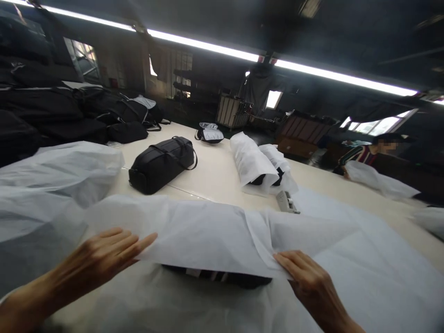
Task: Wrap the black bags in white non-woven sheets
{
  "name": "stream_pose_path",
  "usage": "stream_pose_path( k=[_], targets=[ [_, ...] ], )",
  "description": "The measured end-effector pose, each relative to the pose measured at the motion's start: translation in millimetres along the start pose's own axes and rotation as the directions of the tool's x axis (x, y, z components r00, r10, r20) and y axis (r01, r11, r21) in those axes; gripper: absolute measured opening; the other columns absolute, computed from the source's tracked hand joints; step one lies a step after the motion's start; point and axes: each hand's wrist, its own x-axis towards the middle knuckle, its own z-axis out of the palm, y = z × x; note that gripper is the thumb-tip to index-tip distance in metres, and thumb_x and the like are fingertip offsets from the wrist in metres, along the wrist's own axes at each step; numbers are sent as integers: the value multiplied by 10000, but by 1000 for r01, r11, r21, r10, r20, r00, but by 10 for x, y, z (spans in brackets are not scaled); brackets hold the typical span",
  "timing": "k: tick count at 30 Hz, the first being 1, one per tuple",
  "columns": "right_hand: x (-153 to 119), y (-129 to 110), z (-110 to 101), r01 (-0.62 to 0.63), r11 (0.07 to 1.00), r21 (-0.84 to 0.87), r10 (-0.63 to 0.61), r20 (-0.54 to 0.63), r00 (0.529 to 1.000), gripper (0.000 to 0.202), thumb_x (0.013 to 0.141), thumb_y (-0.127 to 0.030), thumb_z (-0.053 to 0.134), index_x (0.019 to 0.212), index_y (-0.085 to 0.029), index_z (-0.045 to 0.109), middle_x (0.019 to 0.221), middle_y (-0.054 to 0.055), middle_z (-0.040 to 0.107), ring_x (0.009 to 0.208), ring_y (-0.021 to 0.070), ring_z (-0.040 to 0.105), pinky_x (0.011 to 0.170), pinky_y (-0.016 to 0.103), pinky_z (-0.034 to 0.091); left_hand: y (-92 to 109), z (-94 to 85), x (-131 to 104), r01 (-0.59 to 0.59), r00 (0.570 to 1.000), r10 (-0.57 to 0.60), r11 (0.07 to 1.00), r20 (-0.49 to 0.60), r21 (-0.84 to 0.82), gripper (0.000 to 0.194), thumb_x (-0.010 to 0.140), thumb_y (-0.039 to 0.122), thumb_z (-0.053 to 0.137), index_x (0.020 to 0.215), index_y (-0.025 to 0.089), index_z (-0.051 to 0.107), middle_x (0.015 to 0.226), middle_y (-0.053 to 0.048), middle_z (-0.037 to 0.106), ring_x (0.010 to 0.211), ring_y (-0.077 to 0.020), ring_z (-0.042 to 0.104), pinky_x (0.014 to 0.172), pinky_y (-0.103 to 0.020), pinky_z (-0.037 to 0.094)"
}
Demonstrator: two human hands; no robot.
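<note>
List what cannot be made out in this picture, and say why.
All in the head view:
- Black item: most of its shape, hidden by the white sheet.
- Left hand and right hand: their undersides, turned away, so any grip is unclear.
- Bag pile: its full extent, cut off by the left edge.
- Grey device: markings, too small.

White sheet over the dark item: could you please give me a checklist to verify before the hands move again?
1. Left hand at white sheet: ok.
2. Right hand pinching sheet's near edge: ok.
3. Dark item covered at near side: not ok, it shows below the edge.
4. Sheet smooth: not ok, creased near right hand.
5. Item's underside wrapped: cannot tell, hidden.
6. Co-worker away from hands: ok.
</note>
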Motion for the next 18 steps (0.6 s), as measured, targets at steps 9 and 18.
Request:
stream_pose_path(
  k=[9, 18],
  targets=[
    [140, -353, 163, -46, 995, -86, 39, -83, 996, 418, 916, -47, 454, 1258, -213, 628, 1080, 83, 717, 963, 225, 655, 841, 363, 509, -321, 193, -454, 36, 999, -45, 953, 24, 300, 272, 935, 81, 490, 1061, 253, 660, 1329, -74, 655, 1294, -333, 567, 1093, -586, 424],
    [-77, -238, 156, 96, 995, 32, -93, -75, 993, 304, 822, -51, 466, 986, -235, 644, 1296, 78, 649, 1231, 260, 600, 974, 404, 548, -37, -344, -548, 207, 976, -216, 953, 17, 223, 269, 1013, 163, 416, 832, 191, 613, 628, 16, 628, 577, -141, 639, 668, -285, 537]
  ],
)
